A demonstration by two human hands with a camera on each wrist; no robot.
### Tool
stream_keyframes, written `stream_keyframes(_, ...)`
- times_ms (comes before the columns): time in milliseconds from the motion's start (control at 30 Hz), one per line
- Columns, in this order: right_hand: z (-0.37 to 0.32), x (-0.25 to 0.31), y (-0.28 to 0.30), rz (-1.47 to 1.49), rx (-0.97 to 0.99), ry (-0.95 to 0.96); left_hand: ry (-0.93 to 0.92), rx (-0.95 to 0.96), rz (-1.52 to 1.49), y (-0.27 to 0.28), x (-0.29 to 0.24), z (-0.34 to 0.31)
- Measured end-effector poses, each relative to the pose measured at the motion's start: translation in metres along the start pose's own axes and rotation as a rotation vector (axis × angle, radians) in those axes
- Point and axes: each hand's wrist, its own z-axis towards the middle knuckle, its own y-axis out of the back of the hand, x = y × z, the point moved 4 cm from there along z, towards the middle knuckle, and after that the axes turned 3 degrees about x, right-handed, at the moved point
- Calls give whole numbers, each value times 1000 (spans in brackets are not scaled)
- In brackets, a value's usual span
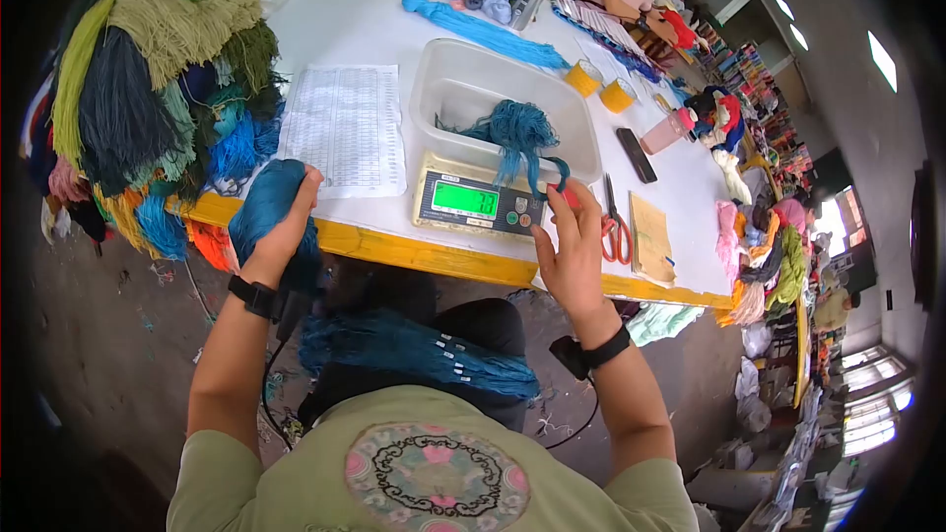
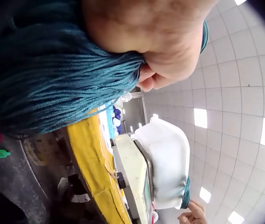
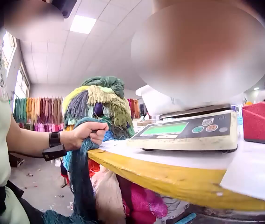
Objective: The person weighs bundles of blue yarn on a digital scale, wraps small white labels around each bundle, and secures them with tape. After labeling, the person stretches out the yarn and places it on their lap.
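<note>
Yarn (image 1: pixel 517 128) is heaped in a tray (image 1: pixel 473 84), head-view centre, presumably for weighing; the right grip (image 1: pixel 574 258) is spread. Left-wrist view, top: a skein (image 2: pixel 67 88) is clasped by the left grip (image 2: pixel 153 37). Right-wrist view, left: it is hung clear of the scale (image 3: pixel 219 133).

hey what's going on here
A seated person handles blue-green thread at a table. The left hand grips a skein, and another bundle lies across the lap. The right hand is at the strands hanging over the near rim of a plastic tub; whether it pinches them is unclear. The tub sits on a scale, with more thread inside.
</note>
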Motion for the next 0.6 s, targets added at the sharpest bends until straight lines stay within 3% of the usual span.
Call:
stream_keyframes(67,-12,1,2,129,-51,-70,-64,-27,56,-2,-15,-14)
stream_keyframes(133,-20,7,9,132,-43,-92,121,-32,-290,-11,-32,-40)
stream_keyframes(233,-26,4,16,119,-55,-100,233,170,-613,-17,-66,-70)
stream_keyframes(333,-26,-4,22,118,-86,-107,267,310,-729,-15,-92,-92)
stream_keyframes(600,-10,-9,11,147,-48,-158,334,488,-609,-28,-100,-115)
